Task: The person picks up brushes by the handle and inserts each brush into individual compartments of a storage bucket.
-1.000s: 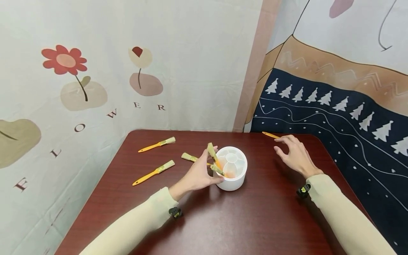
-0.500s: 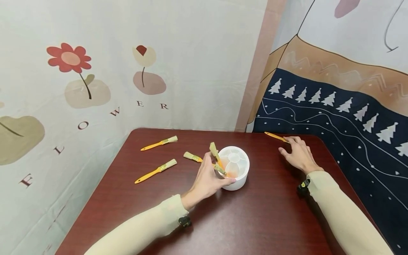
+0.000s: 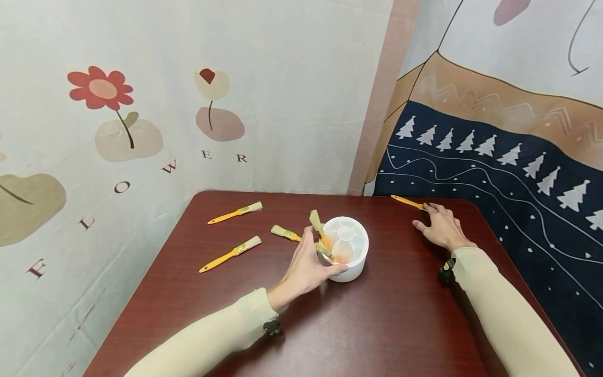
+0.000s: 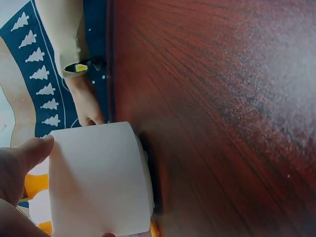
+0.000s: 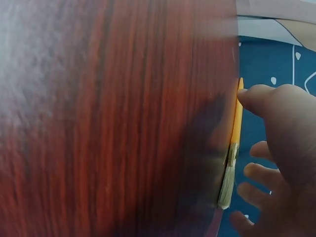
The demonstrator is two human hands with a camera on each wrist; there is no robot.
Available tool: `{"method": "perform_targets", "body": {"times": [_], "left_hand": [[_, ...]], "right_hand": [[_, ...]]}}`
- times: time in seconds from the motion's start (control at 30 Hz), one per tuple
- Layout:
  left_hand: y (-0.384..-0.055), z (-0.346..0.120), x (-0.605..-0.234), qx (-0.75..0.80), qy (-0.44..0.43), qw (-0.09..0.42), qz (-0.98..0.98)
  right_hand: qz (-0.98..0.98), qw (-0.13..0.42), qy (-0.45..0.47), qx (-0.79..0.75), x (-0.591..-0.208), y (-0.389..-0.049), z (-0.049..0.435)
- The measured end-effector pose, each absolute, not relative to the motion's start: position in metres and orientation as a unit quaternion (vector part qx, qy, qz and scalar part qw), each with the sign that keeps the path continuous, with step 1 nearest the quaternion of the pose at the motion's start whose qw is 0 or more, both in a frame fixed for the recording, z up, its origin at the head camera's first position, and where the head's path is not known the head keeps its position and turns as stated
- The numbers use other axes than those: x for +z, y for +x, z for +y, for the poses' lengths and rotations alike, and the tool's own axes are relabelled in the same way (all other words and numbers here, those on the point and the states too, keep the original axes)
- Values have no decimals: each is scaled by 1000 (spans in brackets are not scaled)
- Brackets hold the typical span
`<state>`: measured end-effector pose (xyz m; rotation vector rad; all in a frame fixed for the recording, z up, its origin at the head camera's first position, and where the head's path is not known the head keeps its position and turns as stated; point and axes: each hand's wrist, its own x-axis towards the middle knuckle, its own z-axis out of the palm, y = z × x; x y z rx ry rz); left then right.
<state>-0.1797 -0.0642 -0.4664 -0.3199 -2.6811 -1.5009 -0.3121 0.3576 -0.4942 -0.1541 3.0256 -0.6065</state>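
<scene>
My left hand [image 3: 303,269] grips a round white brush-washing pot [image 3: 350,269], thumb over its near rim and fingers around its left side. Two yellow-handled paintbrushes stand in the pot, bristles up: one brush [image 3: 316,222] leans left, the other brush [image 3: 324,250] sits lower. In the left wrist view the pot's white wall [image 4: 98,177] fills the lower left. My right hand [image 3: 443,228] is low over the table's far right, fingers spread beside a lying paintbrush [image 3: 407,202]. In the right wrist view that paintbrush [image 5: 236,128] lies whole beside thumb and fingers; contact cannot be told.
Left of the pot lie three more yellow paintbrushes: an upper one [image 3: 235,213], a lower one [image 3: 231,254], and one partly behind my left hand [image 3: 285,233]. The dark red table [image 3: 377,324] ends at cloth-covered walls behind and to the right.
My right hand has lowered beside the far-right paintbrush. My left thumb has moved further along the pot's near rim. The camera view has shifted slightly.
</scene>
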Motion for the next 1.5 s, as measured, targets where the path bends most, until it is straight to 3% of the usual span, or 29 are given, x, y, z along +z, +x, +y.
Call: {"method": "perform_targets", "body": {"times": [0.43, 1.5], "left_hand": [[-184, -72, -464, -484, -127, 8, -866], [-204, -88, -457, -487, -200, -63, -848]], "right_hand": [[978, 48, -60, -193, -496, -312, 365], [960, -15, -143, -241, -499, -304, 377]]}}
